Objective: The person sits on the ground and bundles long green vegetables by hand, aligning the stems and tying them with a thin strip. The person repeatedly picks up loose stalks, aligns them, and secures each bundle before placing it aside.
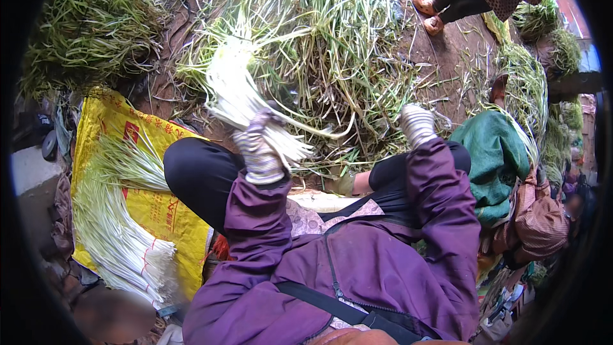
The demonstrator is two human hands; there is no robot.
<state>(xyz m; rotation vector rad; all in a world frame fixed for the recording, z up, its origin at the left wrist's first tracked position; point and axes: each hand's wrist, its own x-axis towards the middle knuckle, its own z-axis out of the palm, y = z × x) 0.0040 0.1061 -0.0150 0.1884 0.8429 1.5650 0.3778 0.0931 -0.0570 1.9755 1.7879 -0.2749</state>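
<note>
My left hand (pixel 261 146), in a striped knit glove, grips a bunch of long white-stemmed greens (pixel 234 81), maybe chives or scallions. The pale cut ends point toward my lap and the leafy tips reach away over the heap. One longer stalk curves off to the right of the bunch. My right hand (pixel 416 124), in a matching glove, is above my right knee at the near right edge of a big heap of loose green stalks (pixel 325 43). No held thing shows at that hand, and its finger pose is unclear.
On my left, tied bundles of white-stemmed greens (pixel 139 254) lie on a yellow printed sack (pixel 158 211). Another green heap (pixel 96 28) is at far left. A person in a checked top (pixel 541 220) sits close on my right, holding greens (pixel 524 86). Another person's orange shoes (pixel 433 24) stand beyond.
</note>
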